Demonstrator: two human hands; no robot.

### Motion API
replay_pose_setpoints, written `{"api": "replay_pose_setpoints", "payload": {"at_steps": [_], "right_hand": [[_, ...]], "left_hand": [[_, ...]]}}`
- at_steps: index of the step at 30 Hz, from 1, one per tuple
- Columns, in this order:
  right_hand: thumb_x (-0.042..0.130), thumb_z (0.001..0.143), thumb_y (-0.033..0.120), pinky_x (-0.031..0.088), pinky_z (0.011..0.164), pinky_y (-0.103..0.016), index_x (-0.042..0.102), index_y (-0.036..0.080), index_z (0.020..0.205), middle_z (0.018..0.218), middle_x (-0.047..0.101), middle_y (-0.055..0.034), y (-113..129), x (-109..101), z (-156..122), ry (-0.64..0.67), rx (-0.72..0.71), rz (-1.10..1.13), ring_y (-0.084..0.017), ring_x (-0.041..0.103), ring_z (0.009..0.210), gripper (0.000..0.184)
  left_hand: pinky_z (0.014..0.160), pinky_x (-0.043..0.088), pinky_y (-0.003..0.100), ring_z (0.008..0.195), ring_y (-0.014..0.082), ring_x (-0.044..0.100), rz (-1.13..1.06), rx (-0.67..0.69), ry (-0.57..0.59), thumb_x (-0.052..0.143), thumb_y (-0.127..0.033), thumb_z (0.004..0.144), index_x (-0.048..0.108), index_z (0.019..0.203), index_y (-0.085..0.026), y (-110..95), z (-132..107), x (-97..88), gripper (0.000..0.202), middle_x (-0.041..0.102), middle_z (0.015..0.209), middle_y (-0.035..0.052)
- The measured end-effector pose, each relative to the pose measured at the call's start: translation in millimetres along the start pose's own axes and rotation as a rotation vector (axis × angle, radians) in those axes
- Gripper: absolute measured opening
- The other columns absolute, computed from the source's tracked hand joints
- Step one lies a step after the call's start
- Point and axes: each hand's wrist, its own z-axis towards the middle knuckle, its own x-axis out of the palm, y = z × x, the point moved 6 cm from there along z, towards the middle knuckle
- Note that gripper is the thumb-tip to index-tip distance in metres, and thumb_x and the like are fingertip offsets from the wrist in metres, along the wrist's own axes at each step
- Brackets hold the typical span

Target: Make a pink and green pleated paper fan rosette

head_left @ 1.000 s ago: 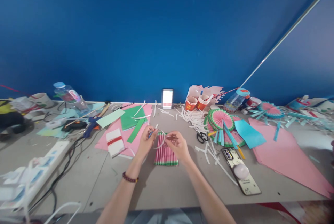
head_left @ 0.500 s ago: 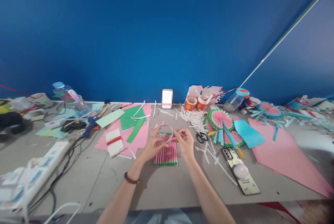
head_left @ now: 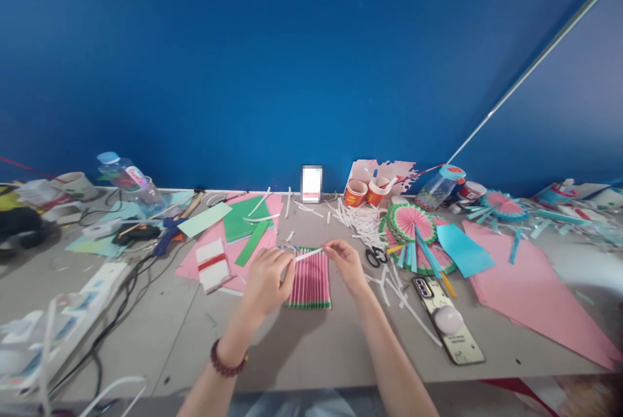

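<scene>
Strip (head_left: 309,254), white and narrow, stretched straight over the twelve o'clock end of the pleated pink-and-green paper (head_left: 311,284) lying on the grey table (head_left: 292,362)! Left hand (head_left: 267,279) at the paper's nine o'clock has fingers closed together over one end, while the right hand (head_left: 344,262), at two o'clock, pinches the other in its fingertips. Black scissors (head_left: 374,259) lie further out at two o'clock

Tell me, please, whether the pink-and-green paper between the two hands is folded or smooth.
Folded: the pink-and-green rectangular paper shows close, parallel pleats where it lies on the grey tabletop.
</scene>
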Motion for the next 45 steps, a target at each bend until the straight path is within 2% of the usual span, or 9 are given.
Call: {"api": "replay_pose_setpoints", "payload": {"at_steps": [3, 11, 18, 22, 24, 29, 34, 40, 45], "right_hand": [[0.068, 0.069, 0.037, 0.044, 0.068, -0.026, 0.065, 0.019, 0.075, 0.072, 0.064, -0.0011, -2.3, -0.1, 0.6, 0.019, 0.038, -0.005, -0.014, 0.057, 0.068, 0.019], [0.069, 0.067, 0.038, 0.046, 0.072, -0.031, 0.071, 0.019, 0.073, 0.075, 0.07, -0.0045, -9.6, 0.8, -0.6, 0.007, 0.048, -0.151, -0.018, 0.06, 0.072, 0.02], [0.066, 0.068, 0.036, 0.045, 0.075, -0.03, 0.07, 0.02, 0.068, 0.073, 0.07, -0.0029, 8.6, 5.8, -5.6, -0.023, -0.02, -0.27, -0.019, 0.061, 0.074, 0.017], [0.063, 0.071, 0.034, 0.045, 0.073, -0.03, 0.068, 0.02, 0.071, 0.073, 0.069, -0.0022, 10.4, 3.6, -5.1, -0.042, -0.066, -0.266, -0.018, 0.06, 0.073, 0.015], [0.062, 0.073, 0.034, 0.045, 0.073, -0.03, 0.067, 0.02, 0.073, 0.074, 0.068, -0.0023, 7.0, 1.7, -3.6, -0.044, -0.069, -0.247, -0.018, 0.059, 0.073, 0.015], [0.061, 0.074, 0.037, 0.045, 0.072, -0.029, 0.065, 0.019, 0.074, 0.076, 0.067, -0.0027, 0.0, -0.9, -0.4, -0.041, -0.069, -0.216, -0.018, 0.059, 0.073, 0.019], [0.061, 0.074, 0.037, 0.044, 0.072, -0.029, 0.066, 0.019, 0.074, 0.075, 0.067, -0.0022, -0.4, -1.6, 0.3, -0.045, -0.08, -0.227, -0.017, 0.058, 0.073, 0.018], [0.062, 0.074, 0.036, 0.044, 0.071, -0.028, 0.066, 0.019, 0.074, 0.075, 0.067, -0.0019, 2.4, -2.4, -0.1, -0.057, -0.096, -0.231, -0.017, 0.058, 0.073, 0.017], [0.061, 0.074, 0.033, 0.044, 0.071, -0.028, 0.067, 0.02, 0.074, 0.075, 0.067, -0.0013, 2.9, -1.8, 7.7, 0.098, -0.084, -0.284, -0.017, 0.059, 0.072, 0.015]], "left_hand": [[0.068, 0.04, 0.033, 0.07, 0.0193, 0.056, 0.044, -0.017, 0.029, 0.04, -0.018, 0.086, 0.058, 0.074, -0.019, -6.6, -12.5, -0.1, 0.021, 0.061, 0.069, 0.0038], [0.071, 0.041, 0.033, 0.069, 0.0187, 0.058, 0.102, -0.136, -0.121, 0.043, -0.022, 0.088, 0.061, 0.079, -0.019, 7.6, -39.5, 8.3, 0.02, 0.062, 0.067, 0.003], [0.067, 0.04, 0.032, 0.062, 0.0174, 0.057, 0.205, -0.195, -0.221, 0.046, -0.026, 0.089, 0.065, 0.082, -0.018, 19.6, -43.7, 6.8, 0.022, 0.063, 0.064, 0.0034], [0.061, 0.04, 0.028, 0.056, 0.0149, 0.053, 0.108, -0.249, -0.215, 0.047, -0.036, 0.089, 0.06, 0.066, -0.019, 28.1, -43.9, 5.9, 0.031, 0.057, 0.056, 0.0008], [0.059, 0.042, 0.027, 0.058, 0.015, 0.054, -0.025, -0.268, -0.175, 0.046, -0.037, 0.089, 0.059, 0.068, -0.019, 30.4, -43.1, 5.9, 0.031, 0.058, 0.059, 0.0009], [0.07, 0.047, 0.03, 0.074, 0.018, 0.061, -0.186, -0.215, -0.104, 0.044, -0.03, 0.089, 0.061, 0.085, -0.019, 26.1, -39.6, 2.0, 0.021, 0.066, 0.078, 0.0047], [0.073, 0.047, 0.034, 0.077, 0.0196, 0.061, -0.108, -0.197, -0.08, 0.043, -0.026, 0.088, 0.061, 0.086, -0.02, 23.5, -38.2, 1.3, 0.019, 0.066, 0.079, 0.0048], [0.073, 0.045, 0.033, 0.075, 0.019, 0.059, -0.001, -0.193, -0.122, 0.043, -0.022, 0.087, 0.061, 0.085, -0.018, 21.4, -36.8, 1.1, 0.018, 0.064, 0.075, 0.0044], [0.07, 0.042, 0.034, 0.065, 0.0185, 0.057, 0.199, -0.111, -0.139, 0.046, -0.017, 0.084, 0.063, 0.084, -0.018, -0.1, -45.1, 4.2, 0.017, 0.062, 0.066, 0.0038]]}}
